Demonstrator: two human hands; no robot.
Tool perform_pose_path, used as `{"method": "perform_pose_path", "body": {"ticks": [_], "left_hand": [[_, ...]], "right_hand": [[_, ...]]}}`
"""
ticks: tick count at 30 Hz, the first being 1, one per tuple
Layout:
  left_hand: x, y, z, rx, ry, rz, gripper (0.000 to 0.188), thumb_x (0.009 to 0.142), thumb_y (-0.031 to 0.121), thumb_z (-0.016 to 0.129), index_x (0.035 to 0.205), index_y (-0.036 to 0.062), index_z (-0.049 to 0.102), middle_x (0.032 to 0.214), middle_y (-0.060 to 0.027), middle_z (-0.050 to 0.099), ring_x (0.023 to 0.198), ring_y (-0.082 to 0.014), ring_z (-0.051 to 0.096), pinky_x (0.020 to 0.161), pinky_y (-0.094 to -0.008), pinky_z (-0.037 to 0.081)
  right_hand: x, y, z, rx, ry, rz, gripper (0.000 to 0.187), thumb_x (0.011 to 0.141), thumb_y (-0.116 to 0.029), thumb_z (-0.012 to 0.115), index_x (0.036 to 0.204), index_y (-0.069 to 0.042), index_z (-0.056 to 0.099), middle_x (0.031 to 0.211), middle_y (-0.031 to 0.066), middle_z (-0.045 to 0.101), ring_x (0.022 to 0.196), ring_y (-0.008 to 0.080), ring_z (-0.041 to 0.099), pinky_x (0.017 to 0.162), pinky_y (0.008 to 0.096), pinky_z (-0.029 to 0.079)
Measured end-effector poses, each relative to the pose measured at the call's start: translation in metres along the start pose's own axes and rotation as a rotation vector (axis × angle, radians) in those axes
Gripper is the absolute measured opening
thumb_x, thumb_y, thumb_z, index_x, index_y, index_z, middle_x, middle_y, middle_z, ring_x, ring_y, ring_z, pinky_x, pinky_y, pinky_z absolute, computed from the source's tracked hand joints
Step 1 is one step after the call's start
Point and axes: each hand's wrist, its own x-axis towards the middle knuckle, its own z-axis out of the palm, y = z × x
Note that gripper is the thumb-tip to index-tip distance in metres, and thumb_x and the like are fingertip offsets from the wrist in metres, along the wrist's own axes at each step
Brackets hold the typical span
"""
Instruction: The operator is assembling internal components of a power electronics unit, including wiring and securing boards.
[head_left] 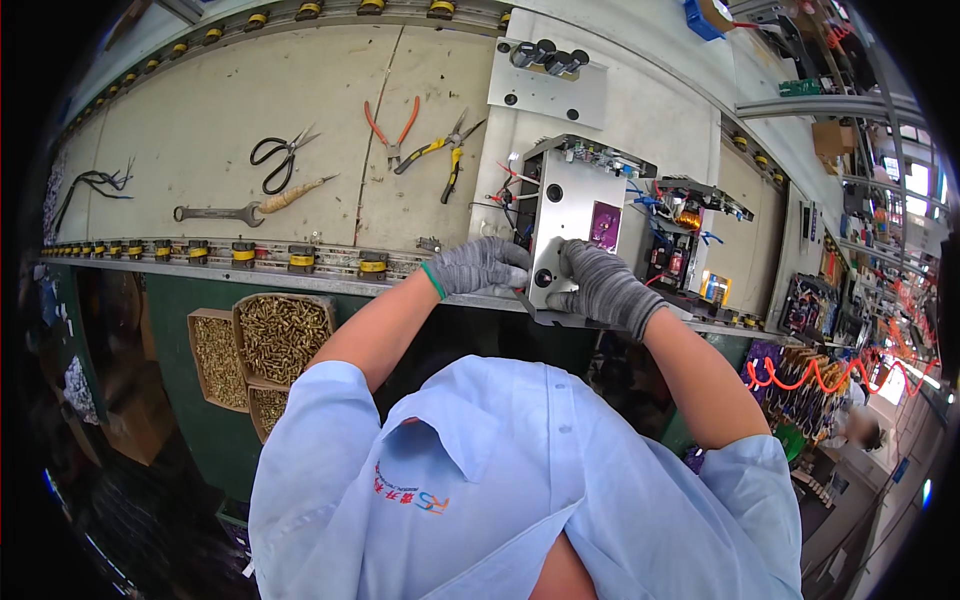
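Head view showed black scissors (pixel 283 160), a wrench (pixel 213 213), red-handled pliers (pixel 391 130) and yellow-handled pliers (pixel 440 152) lying well apart on the conveyor worktop (pixel 180 110), toward its far edge. At the near edge, the gloved left hand (pixel 480 266) had its fingers curled against the left side of the metal chassis (pixel 570 210), while the gloved right hand (pixel 605 288) pinched the lower front panel between pressed-together fingers. Judged as a seating or alignment step; the next move would call for steady two-handed grip, clear of the wiring.

factory assembly line | roller-edged conveyor bench (pixel 300 262) | pliers (pixel 392 128), scissors (pixel 280 158) | boxes of brass screws (pixel 282 335)
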Motion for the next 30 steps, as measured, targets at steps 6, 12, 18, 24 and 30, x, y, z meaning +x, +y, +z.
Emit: {"method": "perform_pose_path", "body": {"ticks": [6,12,18,24,30], "left_hand": [[0.002,-0.003,-0.004,-0.135,-0.046,-0.066,0.034,0.089,0.020,0.072,0.117,0.0013,0.066,0.098,-0.0067,0.069,0.079,-0.0113,0.064,0.069,-0.0263,0.054],[-0.013,0.009,0.017,-0.167,0.211,-0.077,0.028,0.092,0.013,0.066,0.116,-0.0003,0.061,0.094,-0.0063,0.068,0.077,-0.0141,0.066,0.064,-0.0277,0.056],[-0.009,0.039,0.030,-0.321,0.212,-0.068,0.036,0.094,0.026,0.065,0.116,-0.0018,0.059,0.090,-0.0097,0.067,0.071,-0.0144,0.066,0.063,-0.0262,0.055],[0.005,0.051,0.053,0.617,0.766,-0.250,0.068,0.081,0.055,0.074,0.107,-0.0058,0.060,0.086,-0.0150,0.066,0.068,-0.0210,0.062,0.065,-0.0354,0.052],[0.021,0.023,0.023,-0.152,0.686,-0.434,0.063,0.082,0.065,0.067,0.097,0.0039,0.062,0.083,-0.0062,0.064,0.059,-0.0150,0.057,0.050,-0.0309,0.047]], "right_hand": [[0.001,0.001,-0.001,-0.009,-0.030,0.015,0.062,0.071,-0.038,0.086,0.108,0.001,0.055,0.097,0.0156,0.065,0.095,0.0311,0.066,0.086,0.0386,0.051],[-0.003,-0.004,-0.003,-0.017,0.000,-0.012,0.062,0.076,-0.044,0.081,0.108,0.003,0.055,0.096,0.0189,0.066,0.095,0.0336,0.066,0.087,0.0407,0.051],[-0.003,-0.023,0.007,-0.330,-0.003,-0.122,0.034,0.093,-0.040,0.057,0.099,-0.009,0.069,0.095,0.0166,0.069,0.098,0.0342,0.066,0.085,0.0450,0.052],[-0.027,0.024,-0.012,0.008,0.142,-0.232,0.038,0.097,-0.041,0.053,0.095,-0.006,0.068,0.084,0.0164,0.069,0.079,0.0337,0.068,0.073,0.0443,0.053],[-0.061,0.033,0.007,0.333,0.341,-0.138,0.034,0.094,-0.036,0.062,0.088,-0.003,0.067,0.074,0.0206,0.063,0.072,0.0387,0.063,0.065,0.0453,0.049]]}}
